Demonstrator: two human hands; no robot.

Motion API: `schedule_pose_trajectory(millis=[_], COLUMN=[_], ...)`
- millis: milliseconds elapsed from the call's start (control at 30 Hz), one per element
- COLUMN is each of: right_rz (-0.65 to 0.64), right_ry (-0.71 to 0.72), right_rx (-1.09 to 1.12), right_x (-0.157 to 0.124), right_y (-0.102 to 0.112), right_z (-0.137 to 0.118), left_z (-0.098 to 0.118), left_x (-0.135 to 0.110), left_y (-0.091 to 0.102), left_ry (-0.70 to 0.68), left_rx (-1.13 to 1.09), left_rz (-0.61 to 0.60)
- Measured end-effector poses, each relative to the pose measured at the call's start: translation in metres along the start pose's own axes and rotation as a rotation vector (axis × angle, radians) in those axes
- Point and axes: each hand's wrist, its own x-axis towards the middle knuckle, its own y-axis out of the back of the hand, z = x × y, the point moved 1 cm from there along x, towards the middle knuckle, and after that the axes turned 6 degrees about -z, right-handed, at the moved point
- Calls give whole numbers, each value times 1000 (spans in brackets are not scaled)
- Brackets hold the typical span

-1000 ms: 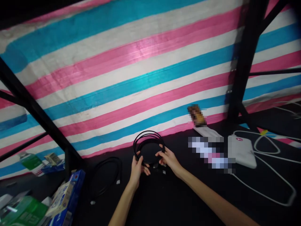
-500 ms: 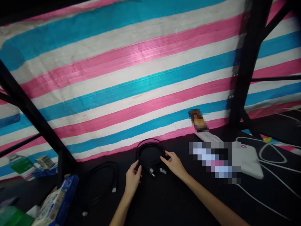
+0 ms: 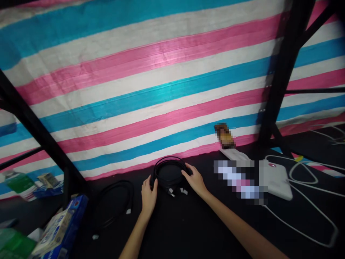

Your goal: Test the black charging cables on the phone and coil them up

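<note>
A coiled black cable (image 3: 170,162) lies on the black tabletop between my hands, its pale-tipped connectors (image 3: 184,191) pointing toward me. At the left side of the coil is my left hand (image 3: 149,196), its thumb and fingers apart. My right hand (image 3: 195,181) reaches the coil's right edge, thumb and forefinger spread around it. Whether the fingertips touch the cable is hard to tell in the dark. Left of my left hand lies a second, looser black cable (image 3: 131,196) with a light connector.
A white box-shaped device (image 3: 277,181) and white cords (image 3: 304,233) lie to the right, beside blurred-out items. Blue-and-white packages (image 3: 60,228) and green bottles (image 3: 20,183) stand left. Black frame posts (image 3: 275,90) flank a striped sheet (image 3: 161,93) at the back.
The view has shifted slightly. My left hand has moved a little outward from the coil's left side, while the right hand stays at its edge. The coil looks unmoved.
</note>
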Motion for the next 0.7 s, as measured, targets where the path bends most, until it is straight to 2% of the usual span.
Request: schedule_pose_trajectory(millis=[133,233,500,700], right_rz=[-29,-39,-36,-29], right_ry=[12,20,-10,47], right_rx=[-31,-56,-182,-194], right_x=[6,4,-12,-14], right_y=[-3,-2,4,4], right_z=[4,2,-12,-14], left_z=[-8,-8,-10,-3], left_x=[17,21,13,7], left_y=[-4,-6,-9,-12], left_ry=[98,127,107,85], left_rx=[22,8,-184,-363], left_rz=[-6,-7,-53,-51])
